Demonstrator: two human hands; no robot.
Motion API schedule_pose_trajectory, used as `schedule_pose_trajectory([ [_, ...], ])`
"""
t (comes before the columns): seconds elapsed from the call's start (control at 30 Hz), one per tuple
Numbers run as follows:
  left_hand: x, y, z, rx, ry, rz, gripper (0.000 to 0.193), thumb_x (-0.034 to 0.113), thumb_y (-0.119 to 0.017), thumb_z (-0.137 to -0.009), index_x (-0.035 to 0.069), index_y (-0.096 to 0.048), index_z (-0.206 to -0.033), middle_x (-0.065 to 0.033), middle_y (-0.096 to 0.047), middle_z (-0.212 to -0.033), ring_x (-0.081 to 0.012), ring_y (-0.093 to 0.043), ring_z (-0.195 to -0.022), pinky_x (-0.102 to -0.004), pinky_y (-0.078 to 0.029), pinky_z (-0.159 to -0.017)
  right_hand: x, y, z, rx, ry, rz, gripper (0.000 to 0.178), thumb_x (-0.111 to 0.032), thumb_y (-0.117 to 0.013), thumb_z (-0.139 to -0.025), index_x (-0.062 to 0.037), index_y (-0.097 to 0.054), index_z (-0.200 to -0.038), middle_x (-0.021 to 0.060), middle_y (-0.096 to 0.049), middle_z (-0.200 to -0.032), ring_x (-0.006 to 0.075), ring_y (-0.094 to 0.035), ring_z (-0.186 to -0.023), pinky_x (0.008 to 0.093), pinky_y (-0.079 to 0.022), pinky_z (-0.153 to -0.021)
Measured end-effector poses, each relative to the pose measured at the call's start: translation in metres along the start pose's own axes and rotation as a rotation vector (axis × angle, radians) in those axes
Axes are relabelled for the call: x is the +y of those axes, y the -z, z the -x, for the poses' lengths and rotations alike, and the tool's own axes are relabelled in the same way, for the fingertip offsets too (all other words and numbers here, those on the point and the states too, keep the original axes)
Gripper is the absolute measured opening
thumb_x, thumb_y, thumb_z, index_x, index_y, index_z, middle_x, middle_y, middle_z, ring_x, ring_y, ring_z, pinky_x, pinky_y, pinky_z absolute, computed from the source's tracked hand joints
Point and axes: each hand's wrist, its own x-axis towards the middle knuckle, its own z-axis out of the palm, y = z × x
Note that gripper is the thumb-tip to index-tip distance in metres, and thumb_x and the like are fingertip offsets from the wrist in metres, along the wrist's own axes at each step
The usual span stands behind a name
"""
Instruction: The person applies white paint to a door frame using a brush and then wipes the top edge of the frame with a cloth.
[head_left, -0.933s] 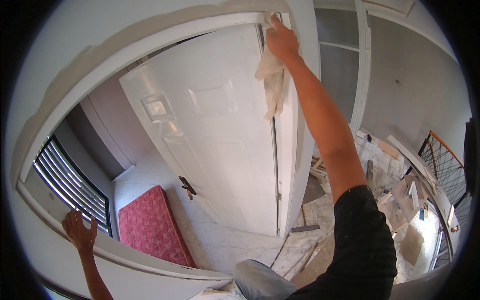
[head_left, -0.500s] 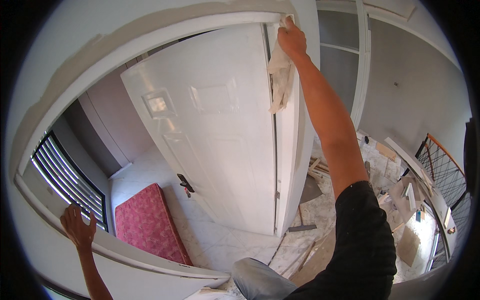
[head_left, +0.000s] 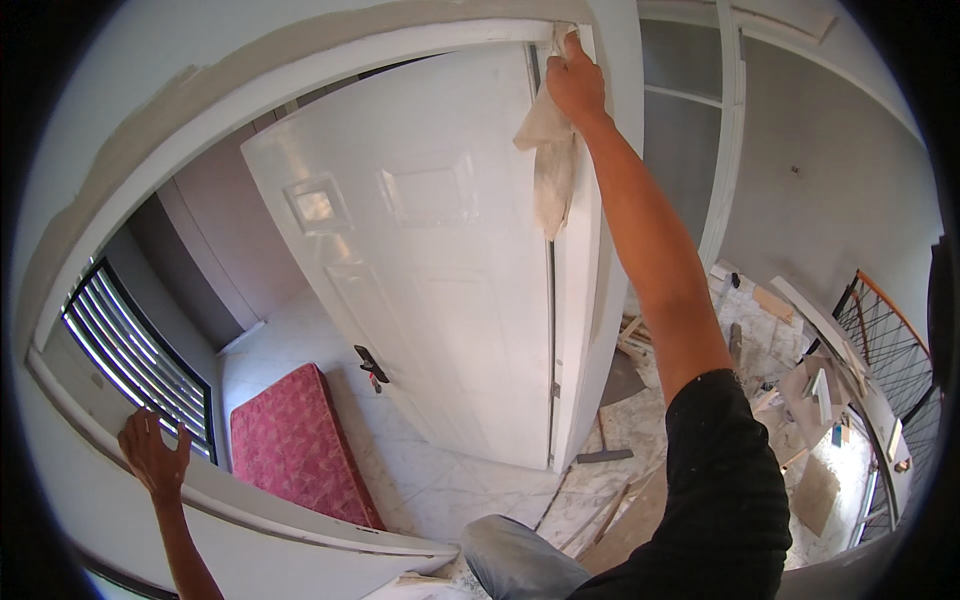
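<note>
High at the corner of a white door frame (head_left: pixel 590 215), my right hand (head_left: pixel 576 84) is closed around a beige cloth (head_left: pixel 555 180). The cloth's loose end hangs down beside the jamb, partly covering the seam at the door edge. Some of the cloth is pressed into the corner, and my fingertips there are partly hidden. At far left, my left hand (head_left: pixel 155 455) is hooked on the opposite side of the frame, thumb apart, with the fingertips at its inner edge. Between the arms, a white panelled door (head_left: pixel 450 300) with a dark handle (head_left: pixel 371 368) stands ajar.
A pink mattress (head_left: pixel 300 445) lies on the tiled floor beyond the doorway, near a slatted window (head_left: pixel 140 360). On the right, wood scraps (head_left: pixel 640 335) and boards litter the floor by a wire-sided railing (head_left: pixel 885 320). My knee (head_left: pixel 520 560) shows at the bottom.
My right hand has shifted slightly left and down at the corner. The hanging cloth has swung and spread to the left, with a flap sticking out. My left hand has barely moved.
</note>
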Motion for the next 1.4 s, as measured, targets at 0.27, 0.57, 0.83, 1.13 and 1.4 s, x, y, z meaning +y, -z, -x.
schedule_pose_trajectory([
  [0.27,-0.001,0.001,0.001,-0.035,0.027,0.003,0.040,0.028,-0.070,-0.075,0.001,-0.059,-0.102,-0.0163,-0.058,-0.113,-0.0342,-0.053,-0.110,-0.0480,-0.038,-0.099,-0.032,0.003,0.013,-0.013,0.034,0.183,0.064,-0.032,-0.050,-0.086,-0.0142,-0.037,-0.147,0.0257,-0.069,-0.099,0.0447,-0.065,-0.094,0.0524,-0.050,-0.087],
  [0.57,0.001,-0.004,0.001,-0.024,0.010,-0.008,0.043,0.030,-0.071,-0.076,0.001,-0.059,-0.105,-0.0163,-0.059,-0.114,-0.0334,-0.053,-0.110,-0.0483,-0.038,-0.098,-0.038,-0.001,0.018,0.001,0.077,0.184,0.060,-0.029,-0.049,-0.087,-0.0214,-0.039,-0.146,0.0236,-0.069,-0.097,0.0442,-0.066,-0.092,0.0543,-0.051,-0.084],
  [0.83,-0.004,-0.003,0.003,-0.012,-0.002,-0.026,0.042,0.031,-0.070,-0.077,0.002,-0.059,-0.106,-0.0159,-0.059,-0.114,-0.0330,-0.054,-0.110,-0.0482,-0.038,-0.099,-0.064,-0.002,0.036,0.005,0.060,0.076,0.059,-0.029,-0.050,-0.086,-0.0154,-0.044,-0.143,0.0277,-0.068,-0.098,0.0449,-0.064,-0.096,0.0527,-0.050,-0.087],
  [1.13,-0.003,0.001,0.002,-0.023,0.003,-0.006,0.041,0.030,-0.072,-0.076,0.002,-0.060,-0.104,-0.0148,-0.059,-0.112,-0.0325,-0.054,-0.110,-0.0473,-0.038,-0.099,-0.098,-0.007,0.060,-0.035,0.208,0.177,0.055,-0.022,-0.052,-0.086,-0.0057,-0.041,-0.138,0.0242,-0.069,-0.077,0.0422,-0.068,-0.076,0.0543,-0.053,-0.069],
  [1.4,-0.001,0.004,0.001,-0.009,0.002,-0.013,0.039,0.029,-0.073,-0.075,0.003,-0.060,-0.101,-0.0141,-0.059,-0.111,-0.0315,-0.054,-0.109,-0.0469,-0.038,-0.097,-0.146,-0.016,0.085,-0.110,0.254,0.123,0.055,-0.022,-0.054,-0.084,0.0004,-0.041,-0.133,0.0215,-0.069,-0.074,0.0408,-0.069,-0.071,0.0534,-0.053,-0.067],
])
